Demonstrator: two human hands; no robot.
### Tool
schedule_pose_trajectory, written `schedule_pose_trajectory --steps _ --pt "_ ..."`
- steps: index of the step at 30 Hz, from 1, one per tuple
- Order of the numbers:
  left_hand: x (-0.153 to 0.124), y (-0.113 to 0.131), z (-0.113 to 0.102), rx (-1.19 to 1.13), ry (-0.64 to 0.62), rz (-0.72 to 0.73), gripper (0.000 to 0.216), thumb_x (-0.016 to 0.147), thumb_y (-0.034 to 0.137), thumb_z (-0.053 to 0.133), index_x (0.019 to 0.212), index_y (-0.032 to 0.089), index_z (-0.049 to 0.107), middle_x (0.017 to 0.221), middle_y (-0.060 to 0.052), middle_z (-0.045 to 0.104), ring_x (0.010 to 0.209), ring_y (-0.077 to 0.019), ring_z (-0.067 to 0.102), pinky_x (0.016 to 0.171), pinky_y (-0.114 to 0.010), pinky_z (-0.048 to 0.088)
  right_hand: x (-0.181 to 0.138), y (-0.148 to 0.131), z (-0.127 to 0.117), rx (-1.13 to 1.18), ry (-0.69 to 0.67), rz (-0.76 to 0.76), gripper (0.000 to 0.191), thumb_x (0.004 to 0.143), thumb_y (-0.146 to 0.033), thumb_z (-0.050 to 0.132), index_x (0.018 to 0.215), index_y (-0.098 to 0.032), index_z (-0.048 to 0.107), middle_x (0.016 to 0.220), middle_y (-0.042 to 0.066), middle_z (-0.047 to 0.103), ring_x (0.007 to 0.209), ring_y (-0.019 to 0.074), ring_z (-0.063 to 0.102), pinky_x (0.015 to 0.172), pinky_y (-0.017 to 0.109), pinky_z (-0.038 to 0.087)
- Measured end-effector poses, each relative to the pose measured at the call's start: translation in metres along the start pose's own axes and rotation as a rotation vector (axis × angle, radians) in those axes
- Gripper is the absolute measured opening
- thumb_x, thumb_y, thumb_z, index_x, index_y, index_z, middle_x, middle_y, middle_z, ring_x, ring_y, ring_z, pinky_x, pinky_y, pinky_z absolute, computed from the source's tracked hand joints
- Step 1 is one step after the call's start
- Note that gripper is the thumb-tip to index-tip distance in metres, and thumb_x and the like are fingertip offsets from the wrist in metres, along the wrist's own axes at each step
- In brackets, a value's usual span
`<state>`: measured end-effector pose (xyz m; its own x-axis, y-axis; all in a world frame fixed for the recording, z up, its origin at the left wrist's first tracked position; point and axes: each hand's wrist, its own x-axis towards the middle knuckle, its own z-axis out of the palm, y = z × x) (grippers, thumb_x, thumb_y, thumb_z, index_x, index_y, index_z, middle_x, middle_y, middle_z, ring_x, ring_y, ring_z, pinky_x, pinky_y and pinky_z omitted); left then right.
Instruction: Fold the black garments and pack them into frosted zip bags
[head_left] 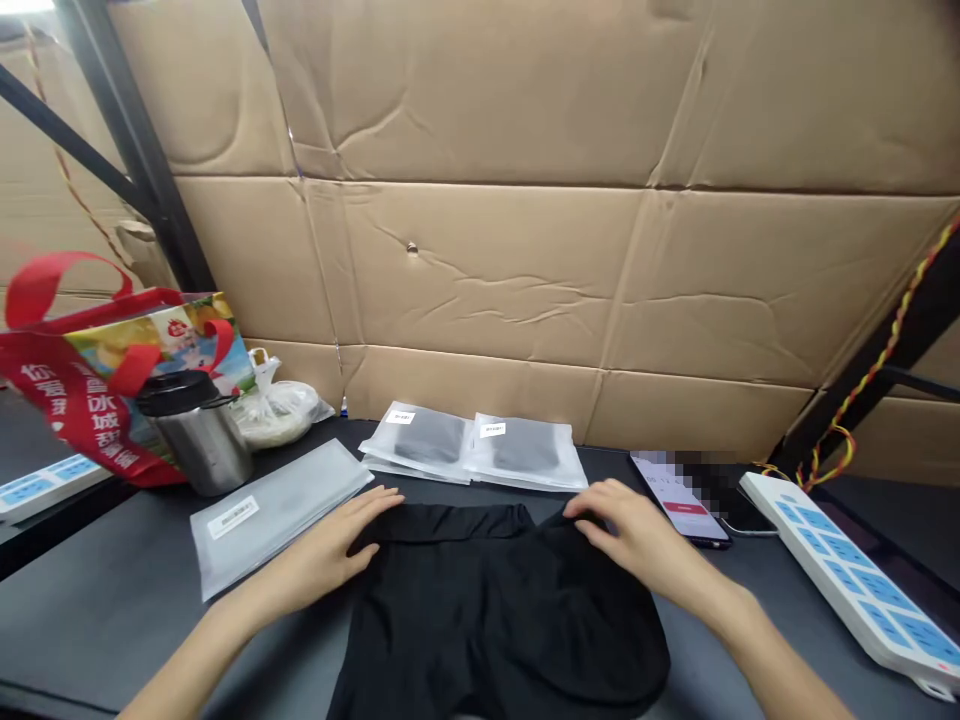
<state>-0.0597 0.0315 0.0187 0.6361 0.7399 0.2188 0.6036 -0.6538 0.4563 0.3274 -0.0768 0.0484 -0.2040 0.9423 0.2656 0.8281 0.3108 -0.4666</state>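
Black pants (480,600) lie spread on the dark table, waistband away from me, with the lower part cut off by the frame's bottom edge. My left hand (337,540) rests at the left end of the waistband, its fingers stretched out over the edge and the thumb apart. At the waistband's right end, my right hand (622,525) has its fingers bent and pinches the cloth, which rises slightly there. The waistband looks folded or bunched near its middle.
Frosted plastic packets (285,515) with a barcode label lie left; more packets (472,445) sit behind the pants. A steel flask (202,440), red bag (135,400) and tied plastic bag (277,410) stand left. A phone (679,500) and power strip (855,580) lie right. Cardboard (480,250) walls the back.
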Motion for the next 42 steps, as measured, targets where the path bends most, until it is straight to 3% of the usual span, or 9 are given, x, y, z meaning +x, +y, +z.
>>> schedule_pose_trajectory --steps 5,11,15,18,22,25,29,36,42 --pt "0.023 -0.011 0.012 0.023 -0.018 0.005 0.036 0.09 0.028 0.048 0.123 0.026 0.059 0.125 -0.004 0.063 0.113 -0.0244 0.06 0.098 -0.038 0.046 0.029 -0.01 0.038 -0.051 -0.025 -0.19 0.03 0.083 -0.012 0.054 0.108 -0.028 0.059 0.117 0.003 0.06 0.107 0.0186 0.056 0.092 0.031 0.044" --pt "0.048 -0.011 0.008 0.013 0.218 -0.112 0.036 0.094 0.042 0.04 0.118 0.022 0.058 0.083 -0.001 0.072 0.072 -0.0216 0.068 0.068 -0.031 0.053 0.054 -0.01 0.055 -0.081 0.167 0.011 0.018 0.094 -0.024 0.041 0.094 -0.022 0.059 0.081 0.002 0.064 0.068 0.0171 0.06 0.063 0.029 0.046" --pt "0.042 0.004 0.018 0.114 0.379 -0.102 0.03 0.095 0.037 0.037 0.112 0.019 0.055 0.1 -0.009 0.066 0.094 -0.0267 0.063 0.085 -0.04 0.048 0.042 -0.016 0.05 -0.095 0.1 -0.082 0.019 0.094 -0.033 0.047 0.083 -0.023 0.06 0.076 0.0 0.063 0.067 0.0158 0.059 0.062 0.027 0.046" --pt "0.028 0.016 0.033 0.238 0.268 0.057 0.027 0.097 0.033 0.037 0.1 0.02 0.06 0.105 -0.009 0.065 0.106 -0.0266 0.059 0.094 -0.042 0.045 0.032 -0.016 0.052 -0.157 -0.017 -0.236 0.021 0.095 -0.027 0.045 0.103 -0.025 0.064 0.098 0.003 0.068 0.09 0.0184 0.062 0.081 0.03 0.049" --pt "0.015 0.014 0.049 0.343 0.108 0.13 0.045 0.095 0.044 0.045 0.136 0.025 0.047 0.139 -0.009 0.051 0.133 -0.0304 0.039 0.109 -0.052 0.03 0.032 -0.01 0.066 -0.293 -0.004 -0.174 0.043 0.096 -0.027 0.042 0.138 -0.023 0.042 0.132 0.01 0.055 0.117 0.0257 0.054 0.093 0.041 0.048" --pt "0.01 0.007 0.047 0.333 -0.032 0.11 0.056 0.094 0.049 0.045 0.146 0.033 0.029 0.15 -0.006 0.036 0.139 -0.0314 0.027 0.11 -0.056 0.025 0.034 -0.012 0.073 -0.33 0.003 -0.114 0.05 0.093 -0.036 0.049 0.139 -0.017 0.041 0.123 0.014 0.059 0.11 0.0291 0.058 0.085 0.044 0.053" --pt "0.007 0.005 0.038 0.295 -0.117 0.093 0.057 0.095 0.048 0.044 0.147 0.037 0.022 0.153 -0.003 0.028 0.141 -0.0309 0.022 0.111 -0.057 0.022 0.029 -0.015 0.069 -0.347 0.052 -0.095 0.042 0.091 -0.036 0.054 0.128 -0.016 0.052 0.113 0.013 0.06 0.102 0.0277 0.059 0.088 0.044 0.051" --pt "0.007 0.003 0.041 0.279 -0.077 0.089 0.056 0.095 0.048 0.045 0.146 0.035 0.027 0.152 -0.003 0.032 0.14 -0.0312 0.024 0.111 -0.058 0.023 0.027 -0.006 0.061 -0.27 0.063 -0.014 0.021 0.093 -0.03 0.05 0.11 -0.021 0.06 0.098 0.006 0.06 0.088 0.0218 0.062 0.078 0.035 0.052" --pt "0.005 0.005 0.041 0.217 0.071 0.094 0.041 0.097 0.04 0.042 0.136 0.029 0.046 0.144 -0.004 0.045 0.138 -0.0274 0.032 0.113 -0.052 0.024 0.075 -0.036 0.053 -0.382 0.2 -0.118 0.011 0.093 -0.023 0.048 0.1 -0.02 0.057 0.093 0.006 0.06 0.088 0.0222 0.058 0.074 0.034 0.049"
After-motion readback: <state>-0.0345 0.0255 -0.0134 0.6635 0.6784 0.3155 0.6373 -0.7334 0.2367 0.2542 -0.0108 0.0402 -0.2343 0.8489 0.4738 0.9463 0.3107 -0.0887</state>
